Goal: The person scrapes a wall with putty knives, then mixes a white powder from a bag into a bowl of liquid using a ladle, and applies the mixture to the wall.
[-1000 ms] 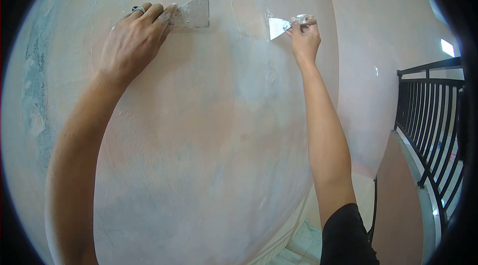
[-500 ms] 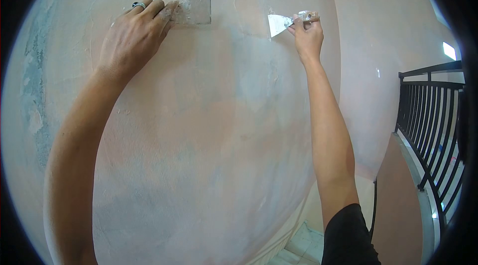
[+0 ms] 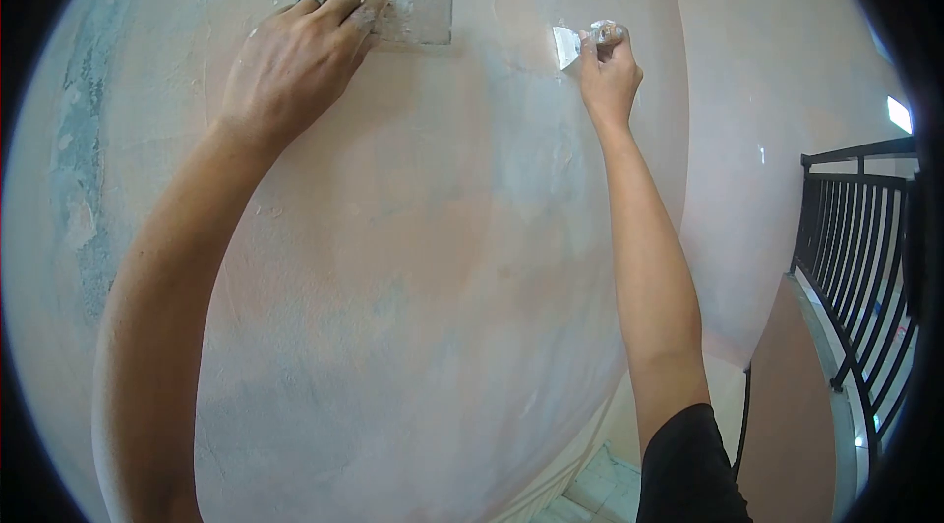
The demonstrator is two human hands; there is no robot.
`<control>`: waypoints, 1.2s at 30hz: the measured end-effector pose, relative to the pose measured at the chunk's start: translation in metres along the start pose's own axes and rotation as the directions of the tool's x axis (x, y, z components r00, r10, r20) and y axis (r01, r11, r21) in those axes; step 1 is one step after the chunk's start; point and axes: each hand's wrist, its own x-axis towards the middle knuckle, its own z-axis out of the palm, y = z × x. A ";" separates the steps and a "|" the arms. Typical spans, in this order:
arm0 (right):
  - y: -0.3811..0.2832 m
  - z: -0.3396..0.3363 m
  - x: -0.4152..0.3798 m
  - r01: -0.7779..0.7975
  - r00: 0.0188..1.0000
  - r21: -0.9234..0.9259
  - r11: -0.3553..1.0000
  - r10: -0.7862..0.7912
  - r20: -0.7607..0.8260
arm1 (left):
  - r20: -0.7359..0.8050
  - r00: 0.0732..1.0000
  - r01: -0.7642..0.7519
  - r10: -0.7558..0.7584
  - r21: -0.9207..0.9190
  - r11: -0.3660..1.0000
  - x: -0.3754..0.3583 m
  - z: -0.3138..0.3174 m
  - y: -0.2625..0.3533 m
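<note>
My left hand (image 3: 300, 71), with a ring on one finger, is closed around the handle of a wide putty knife (image 3: 418, 14). Its broad, plaster-smeared blade points right, close over the upper wall (image 3: 393, 228). Farther right, my right hand (image 3: 610, 81) grips a smaller putty knife (image 3: 567, 48) by its handle. That blade carries white filler and points left, its edge right at the wall surface. Patchy pink, grey and bluish plaster covers the wall, with thin ridges and cracks near both blades.
A black metal railing (image 3: 854, 228) runs along the right side above a brown panel (image 3: 787, 405). Pale tiled stairs (image 3: 595, 484) lie far below at the bottom right. A rough blue-grey strip (image 3: 81, 149) runs down the wall's left side.
My left hand and the wide putty knife have moved right across the wall. The smaller knife has shifted slightly right, and its blade appears narrower. The view has turned a little left.
</note>
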 end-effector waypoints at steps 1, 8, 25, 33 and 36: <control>-0.001 0.002 0.000 0.003 1.000 0.005 1.000 -0.003 0.003 | -0.014 1.000 0.000 0.000 -0.005 1.000 0.000 0.000 0.000; -0.013 0.029 -0.007 0.227 0.971 -0.171 0.959 -0.210 0.117 | 0.030 0.999 0.034 -0.035 0.021 0.999 -0.003 0.006 0.005; 0.019 -0.011 0.027 -0.016 0.999 -0.020 1.000 0.017 0.031 | 0.009 1.000 0.025 -0.025 -0.022 0.999 -0.004 0.019 -0.001; 0.015 -0.005 0.000 -0.079 0.995 -0.098 0.992 0.085 0.061 | 0.004 1.000 0.008 -0.008 -0.029 1.000 -0.002 0.012 -0.001; 0.006 -0.001 0.001 -0.036 0.992 -0.058 0.998 0.043 0.116 | 0.006 1.000 0.019 -0.019 -0.019 1.000 -0.004 0.020 -0.001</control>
